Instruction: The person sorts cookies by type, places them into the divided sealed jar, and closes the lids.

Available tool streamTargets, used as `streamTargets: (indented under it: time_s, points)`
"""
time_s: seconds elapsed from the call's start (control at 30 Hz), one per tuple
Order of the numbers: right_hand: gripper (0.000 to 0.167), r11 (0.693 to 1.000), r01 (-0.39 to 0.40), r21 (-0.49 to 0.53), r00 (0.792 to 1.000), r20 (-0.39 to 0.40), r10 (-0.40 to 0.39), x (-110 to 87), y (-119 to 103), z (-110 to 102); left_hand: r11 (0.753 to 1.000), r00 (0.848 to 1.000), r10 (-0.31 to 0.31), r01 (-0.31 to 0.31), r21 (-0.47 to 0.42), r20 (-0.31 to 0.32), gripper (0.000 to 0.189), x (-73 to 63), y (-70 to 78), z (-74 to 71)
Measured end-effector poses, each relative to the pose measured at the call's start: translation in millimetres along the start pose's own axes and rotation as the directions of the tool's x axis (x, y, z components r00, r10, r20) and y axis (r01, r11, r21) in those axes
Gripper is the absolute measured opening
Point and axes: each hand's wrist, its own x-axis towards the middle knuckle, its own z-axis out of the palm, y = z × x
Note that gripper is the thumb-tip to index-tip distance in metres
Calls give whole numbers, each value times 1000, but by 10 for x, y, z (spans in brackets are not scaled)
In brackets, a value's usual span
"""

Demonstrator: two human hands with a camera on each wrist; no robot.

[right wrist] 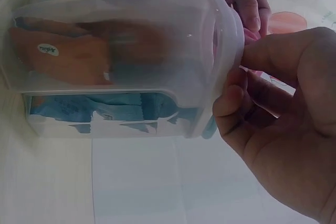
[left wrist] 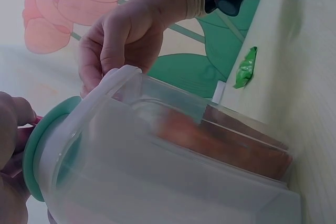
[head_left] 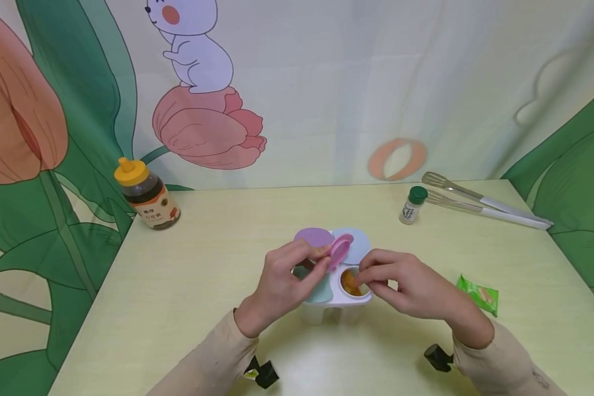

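Observation:
A translucent storage box (head_left: 344,314) with a white top stands on the table. Its lids are purple (head_left: 313,236), pale blue (head_left: 358,243), green (head_left: 322,291) and pink (head_left: 340,250). The pink lid is raised, and my left hand (head_left: 289,275) pinches it between thumb and fingers. Inside the uncovered round opening an orange-brown packet (head_left: 348,283) shows. My right hand (head_left: 406,283) has its bent fingertips at this opening; whether they grip anything is hidden. Through the wall, brown packets (right wrist: 73,51) and blue packets (right wrist: 100,107) sit in separate compartments.
A honey bottle (head_left: 150,201) with a yellow cap stands at the back left. Toward the back right are a small green-capped jar (head_left: 412,206) and metal tongs (head_left: 485,203). A green packet (head_left: 480,295) lies beside my right forearm. A printed curtain hangs behind the table.

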Motion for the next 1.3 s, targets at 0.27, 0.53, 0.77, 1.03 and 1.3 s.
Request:
streamTargets:
  time_s: [0.27,0.53,0.77,1.03,1.3]
  points:
    - [35,1000,5,-10,999,38,-5,-9,13,-25,1000,1000,9,-9,-5,1,17,6,-3,1]
    - [35,999,33,28,999,-21,-33,-22,52,-14,1000,1000,8,-8,-5,5,18,13,0,-9]
    - [40,999,40,15,988,-148,-38,-67,111,26,999,999,37,-37,8,-7,18,19,-9,-5]
    - [35,998,-12,54,979,-201,23,-169,153,63,996,997,71,-72,48,9,19,33,14,5]
    - [42,970,-174,167,967,-159,201,-326,169,138,996,993,79,-83,36,88,23,9,47,-18]
